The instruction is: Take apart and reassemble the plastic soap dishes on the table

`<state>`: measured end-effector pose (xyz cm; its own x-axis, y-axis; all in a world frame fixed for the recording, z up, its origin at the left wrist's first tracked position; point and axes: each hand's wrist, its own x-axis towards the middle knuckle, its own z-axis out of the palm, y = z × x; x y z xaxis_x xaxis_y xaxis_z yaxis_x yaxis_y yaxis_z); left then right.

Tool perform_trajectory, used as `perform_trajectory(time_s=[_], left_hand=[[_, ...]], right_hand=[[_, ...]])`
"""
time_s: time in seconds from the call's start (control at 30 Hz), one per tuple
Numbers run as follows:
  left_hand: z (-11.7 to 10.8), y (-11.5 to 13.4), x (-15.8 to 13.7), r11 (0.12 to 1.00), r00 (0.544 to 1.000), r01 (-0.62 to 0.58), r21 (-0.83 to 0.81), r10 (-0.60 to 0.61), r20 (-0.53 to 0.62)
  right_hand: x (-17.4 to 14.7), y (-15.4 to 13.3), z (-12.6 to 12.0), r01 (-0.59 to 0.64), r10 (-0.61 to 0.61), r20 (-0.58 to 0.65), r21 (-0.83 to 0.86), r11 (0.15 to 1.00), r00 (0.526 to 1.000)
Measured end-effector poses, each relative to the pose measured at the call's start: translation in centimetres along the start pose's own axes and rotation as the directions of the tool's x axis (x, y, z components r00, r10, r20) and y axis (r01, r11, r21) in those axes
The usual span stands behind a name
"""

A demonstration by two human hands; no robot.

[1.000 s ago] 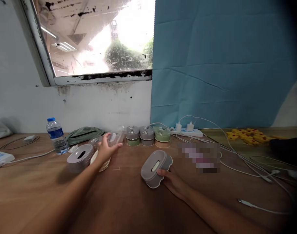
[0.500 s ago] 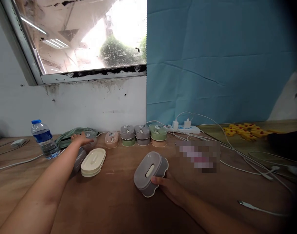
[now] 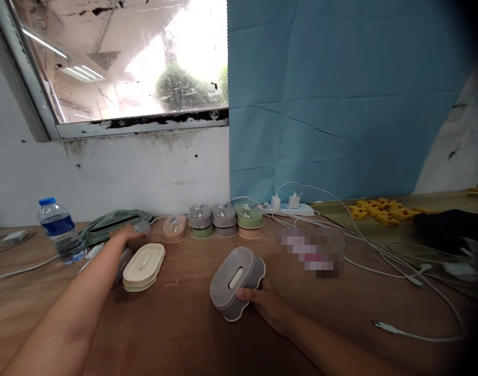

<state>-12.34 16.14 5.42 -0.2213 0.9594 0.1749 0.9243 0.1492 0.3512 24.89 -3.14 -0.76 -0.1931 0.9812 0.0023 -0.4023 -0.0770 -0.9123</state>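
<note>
Head view: your right fingers (image 3: 244, 294) pinch a gray case (image 3: 225, 287), lower center; left fingers (image 3: 133, 236), spread unclear, near a grayish container (image 3: 144, 228), left; bottle label (image 3: 58, 225) unreadable.

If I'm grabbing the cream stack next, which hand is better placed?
Probably the left hand. It is just beyond the cream stack, though whether it holds anything is unclear. The right hand is farther off and already occupied, gripping the grey box.

Grey box (image 3: 224, 289) is smooth plastic, kinda glossy; cream lids (image 3: 144, 263) left of it look more matt. Crumpled cloth pouch (image 3: 111, 225) behind the box, further left.
</note>
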Motion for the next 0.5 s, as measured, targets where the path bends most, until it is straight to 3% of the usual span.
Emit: perform_trajectory(time_s=[0.13,0.5], left_hand=[[-0.15,-0.21,0.09,0.977,0.984,0.159,0.140,-0.169,0.061],[-0.18,-0.33,-0.84,0.970,0.984,0.141,0.200,-0.160,0.084]], right_hand=[[0.00,-0.12,0.14,0.005,-0.005,-0.007,-0.001,1.000,1.000],[0.21,0.34,-0.17,0.009,-0.009,-0.004,-0.008,1.000,1.000]])
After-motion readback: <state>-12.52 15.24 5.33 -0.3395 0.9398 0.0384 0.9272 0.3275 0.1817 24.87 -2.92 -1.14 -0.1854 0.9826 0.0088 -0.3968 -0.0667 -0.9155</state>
